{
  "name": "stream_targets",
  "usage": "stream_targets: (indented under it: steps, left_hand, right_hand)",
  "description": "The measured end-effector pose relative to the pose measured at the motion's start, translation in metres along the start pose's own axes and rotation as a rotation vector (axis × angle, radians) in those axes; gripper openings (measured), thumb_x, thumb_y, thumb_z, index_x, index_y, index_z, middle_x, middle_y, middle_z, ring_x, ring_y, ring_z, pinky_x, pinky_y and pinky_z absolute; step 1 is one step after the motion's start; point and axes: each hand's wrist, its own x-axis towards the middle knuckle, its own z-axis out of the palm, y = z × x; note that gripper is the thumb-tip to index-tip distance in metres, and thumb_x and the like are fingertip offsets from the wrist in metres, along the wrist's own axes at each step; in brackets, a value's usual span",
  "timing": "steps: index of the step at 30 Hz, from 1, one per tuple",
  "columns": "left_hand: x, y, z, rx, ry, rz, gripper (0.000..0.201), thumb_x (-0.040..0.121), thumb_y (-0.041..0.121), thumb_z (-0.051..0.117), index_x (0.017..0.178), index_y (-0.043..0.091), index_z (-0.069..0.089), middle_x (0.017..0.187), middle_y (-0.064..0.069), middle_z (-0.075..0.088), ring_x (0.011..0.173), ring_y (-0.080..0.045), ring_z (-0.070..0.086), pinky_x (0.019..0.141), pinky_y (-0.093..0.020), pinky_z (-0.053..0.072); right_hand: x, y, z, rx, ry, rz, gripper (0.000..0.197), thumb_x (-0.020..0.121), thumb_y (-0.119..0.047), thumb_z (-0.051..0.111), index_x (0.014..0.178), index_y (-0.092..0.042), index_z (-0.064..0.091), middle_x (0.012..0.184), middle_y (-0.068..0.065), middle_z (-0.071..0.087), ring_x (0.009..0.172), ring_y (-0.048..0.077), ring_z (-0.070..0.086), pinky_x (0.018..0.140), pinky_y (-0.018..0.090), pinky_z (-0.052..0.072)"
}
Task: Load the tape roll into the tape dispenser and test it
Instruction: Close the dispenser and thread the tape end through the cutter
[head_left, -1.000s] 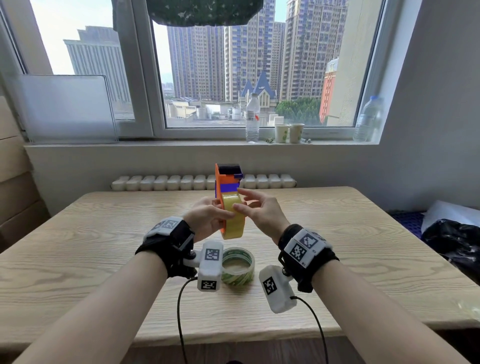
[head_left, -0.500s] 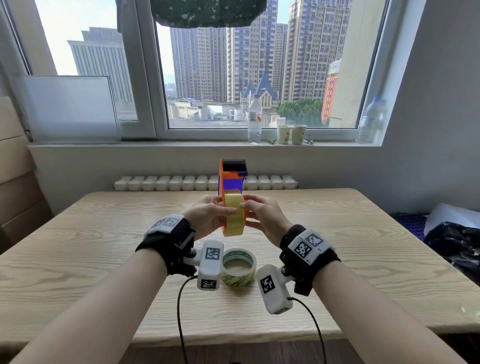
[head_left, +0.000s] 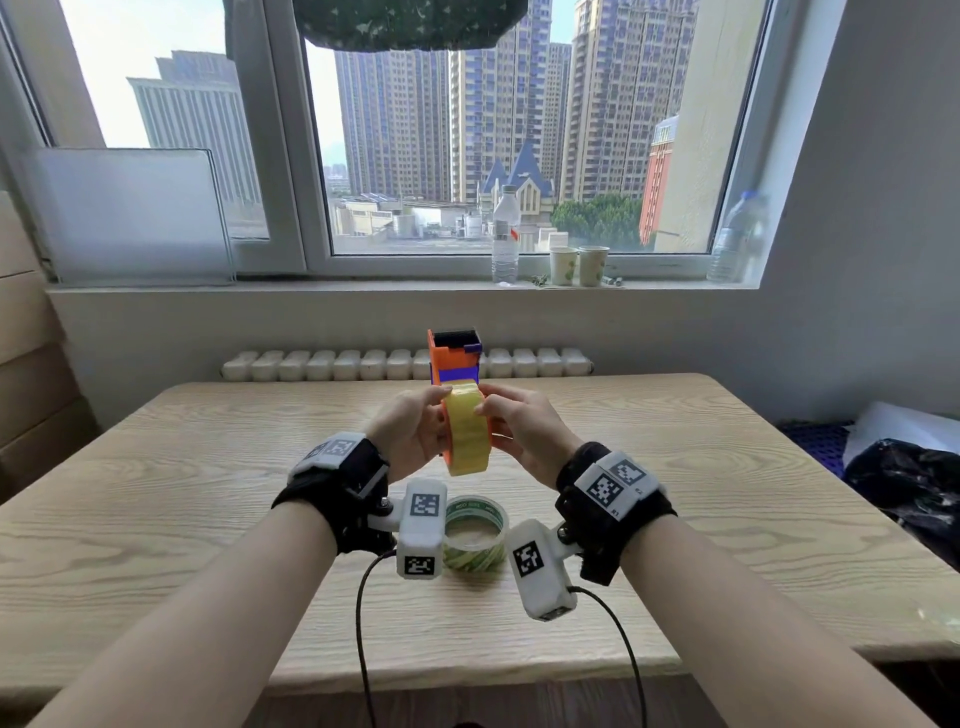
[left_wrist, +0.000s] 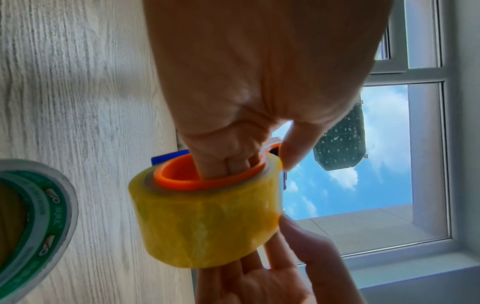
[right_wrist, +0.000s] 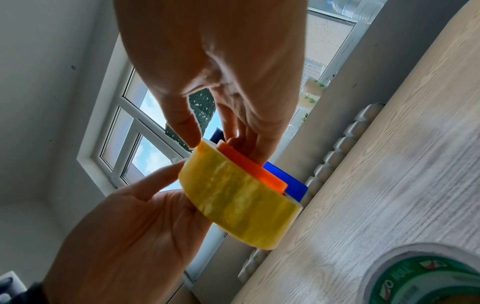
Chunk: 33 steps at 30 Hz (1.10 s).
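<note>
The orange and blue tape dispenser (head_left: 453, 358) is held upright above the table, with the yellow tape roll (head_left: 466, 439) sitting on its orange hub (left_wrist: 182, 174). My left hand (head_left: 431, 410) has its fingers hooked inside the hub and its thumb on the roll's outer face (left_wrist: 205, 224). My right hand (head_left: 493, 413) pinches from the other side. Its thumb lies on the roll's rim (right_wrist: 241, 203) and its fingers lie behind the orange side plate (right_wrist: 252, 166). The dispenser's lower part is hidden behind the roll and both hands.
A second roll with a green printed core (head_left: 475, 535) lies flat on the wooden table (head_left: 701, 493), just below my wrists. On the windowsill stand bottles and two paper cups (head_left: 579, 265). A black bag (head_left: 909, 493) lies off the table's right edge.
My right hand, fingers spread beside the roll a second ago, has closed onto the roll and the dispenser's side. The dispenser has stayed in nearly the same place.
</note>
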Motion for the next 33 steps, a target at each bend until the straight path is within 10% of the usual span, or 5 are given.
stream_targets:
  steps: [8, 15, 33]
  left_hand:
    - [-0.007, 0.002, -0.005, 0.026, -0.114, 0.041, 0.051, 0.075, 0.001, 0.056, 0.125, -0.009, 0.047, 0.104, -0.019, 0.064, 0.085, -0.024, 0.07, 0.081, -0.034, 0.058]
    - [-0.008, 0.002, -0.004, 0.021, -0.134, 0.038, 0.041, 0.073, 0.002, 0.055, 0.114, -0.003, 0.055, 0.089, -0.012, 0.073, 0.08, -0.021, 0.072, 0.069, -0.03, 0.058]
    - [-0.007, -0.005, 0.003, 0.129, -0.135, 0.079, 0.045, 0.081, -0.01, 0.053, 0.125, -0.003, 0.046, 0.105, -0.017, 0.064, 0.092, -0.025, 0.067, 0.082, -0.034, 0.056]
  right_hand:
    - [0.007, 0.001, 0.002, 0.021, 0.053, 0.033, 0.035, 0.092, -0.008, 0.049, 0.126, -0.004, 0.05, 0.098, 0.008, 0.063, 0.086, 0.019, 0.062, 0.073, 0.029, 0.052]
    - [0.008, 0.002, 0.002, 0.02, 0.061, 0.043, 0.038, 0.09, -0.009, 0.052, 0.128, -0.004, 0.049, 0.101, 0.009, 0.063, 0.084, 0.018, 0.062, 0.07, 0.028, 0.052]
    - [0.007, -0.002, 0.006, 0.016, 0.077, 0.094, 0.042, 0.083, -0.002, 0.047, 0.125, -0.006, 0.045, 0.1, 0.01, 0.06, 0.083, 0.02, 0.058, 0.07, 0.034, 0.049]
